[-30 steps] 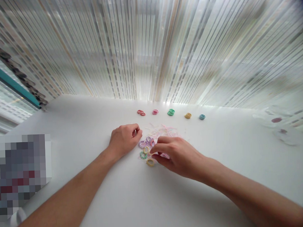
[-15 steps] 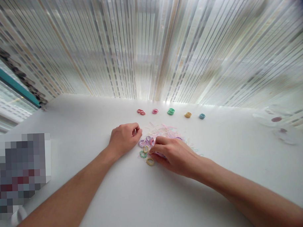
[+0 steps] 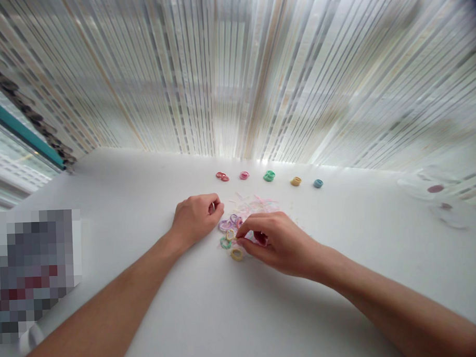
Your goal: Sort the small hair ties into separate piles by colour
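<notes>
While our left hand (image 3: 196, 219) rests with fingers curled beside purple hair ties (image 3: 224, 226), our right (image 3: 281, 242) pinches near a yellow hair tie (image 3: 236, 254), any grasped item indistinguishable.

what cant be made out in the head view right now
All in the head view:
Whatever the curled left hand may hold: hidden by its fingers.
What the right hand pinches, if anything: too small.
Part of the pale pink stringy pile: behind the right hand.
Grey-and-red object: pixelated, cut by left edge.
Clear round items: faint, blurred.
</notes>
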Available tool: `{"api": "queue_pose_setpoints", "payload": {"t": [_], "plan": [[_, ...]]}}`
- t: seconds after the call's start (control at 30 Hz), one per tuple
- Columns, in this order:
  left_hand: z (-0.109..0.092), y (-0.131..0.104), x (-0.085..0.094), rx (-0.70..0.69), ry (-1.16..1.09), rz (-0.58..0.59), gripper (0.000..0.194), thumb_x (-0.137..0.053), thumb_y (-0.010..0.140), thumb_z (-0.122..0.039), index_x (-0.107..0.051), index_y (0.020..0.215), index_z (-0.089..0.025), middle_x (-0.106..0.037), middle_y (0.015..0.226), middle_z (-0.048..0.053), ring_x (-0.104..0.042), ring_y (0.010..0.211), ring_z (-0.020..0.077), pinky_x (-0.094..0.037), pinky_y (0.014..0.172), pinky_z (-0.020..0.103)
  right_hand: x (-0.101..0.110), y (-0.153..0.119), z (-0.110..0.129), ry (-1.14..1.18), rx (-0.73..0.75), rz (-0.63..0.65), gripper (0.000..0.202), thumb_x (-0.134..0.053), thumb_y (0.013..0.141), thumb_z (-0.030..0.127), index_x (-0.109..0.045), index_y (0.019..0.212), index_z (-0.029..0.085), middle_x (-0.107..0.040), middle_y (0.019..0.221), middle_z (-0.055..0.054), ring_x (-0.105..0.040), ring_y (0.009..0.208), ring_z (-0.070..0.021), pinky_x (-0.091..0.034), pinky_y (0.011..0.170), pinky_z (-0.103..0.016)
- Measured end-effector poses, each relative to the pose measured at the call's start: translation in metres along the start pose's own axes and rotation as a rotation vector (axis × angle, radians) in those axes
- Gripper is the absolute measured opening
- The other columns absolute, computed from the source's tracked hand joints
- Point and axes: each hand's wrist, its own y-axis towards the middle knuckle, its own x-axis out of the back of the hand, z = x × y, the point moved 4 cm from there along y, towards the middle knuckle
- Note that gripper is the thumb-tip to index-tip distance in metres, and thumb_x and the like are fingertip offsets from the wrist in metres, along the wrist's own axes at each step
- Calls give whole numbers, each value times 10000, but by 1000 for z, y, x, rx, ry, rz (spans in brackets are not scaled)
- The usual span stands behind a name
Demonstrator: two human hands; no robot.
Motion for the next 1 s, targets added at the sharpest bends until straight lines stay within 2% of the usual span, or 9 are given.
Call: {"api": "queue_pose_setpoints", "payload": {"t": [0.23,0.3,0.4,0.47,0.63,0.8,0.9,1.0], "plan": [[0,1,0,0,3,4,301,-469,910,-426,-670,782,-243,-704,730,7,-604,681,184,-324,617,300,6,2,-15,-16,-139,-80,98,-611,870,148,-705,866,178,-640,636,26,-529,539,-92,-386,561,-217],[0,0,0,-2,0,1,293,-475,908,-420,-669,774,-246,-696,717,1,-598,673,182,-318,614,302,9,3,-17,-50,-144,-100,95,-615,859,155,-708,852,176,-651,699,2,-537,564,-98,-400,576,-227],[0,0,0,-7,-3,-4,285,-478,907,-413,-658,761,-247,-684,707,-6,-588,666,178,-312,612,305,14,3,-18,-56,-121,-150,91,-623,835,149,-709,815,174,-675,925,-52,-535,618,-95,-436,622,-246],[0,0,0,-7,-5,-5,286,-475,905,-412,-652,758,-243,-683,711,-3,-584,664,176,-308,612,304,17,3,-18,-25,-137,-185,82,-636,832,169,-709,797,180,-669,980,-61,-517,615,-91,-439,615,-252],[0,0,0,2,-20,5,285,-476,902,-413,-662,765,-244,-687,718,-2,-587,670,177,-309,613,304,25,3,-26,170,-269,-213,110,-665,842,260,-711,798,170,-671,712,-31,-545,579,-119,-430,540,-250],[-1,0,0,3,-23,2,279,-478,897,-407,-657,757,-245,-676,703,-6,-578,665,175,-307,615,306,33,6,-35,471,-335,-264,141,-711,815,275,-713,851,139,-748,787,-77,-651,623,-141,-507,536,-246],[-1,0,0,-2,-24,5,283,-470,897,-408,-642,751,-238,-668,699,-2,-567,656,170,-298,612,304,36,7,-42,548,-367,-276,211,-725,796,252,-718,962,123,-743,753,-69,-678,600,-159,-530,496,-247],[0,0,0,-3,-21,8,284,-462,898,-409,-628,748,-234,-663,705,-1,-558,649,165,-287,608,301,38,7,-47,595,-378,-264,232,-702,795,232,-745,991,116,-745,769,-73,-719,643,-183,-582,540,-270]]}}
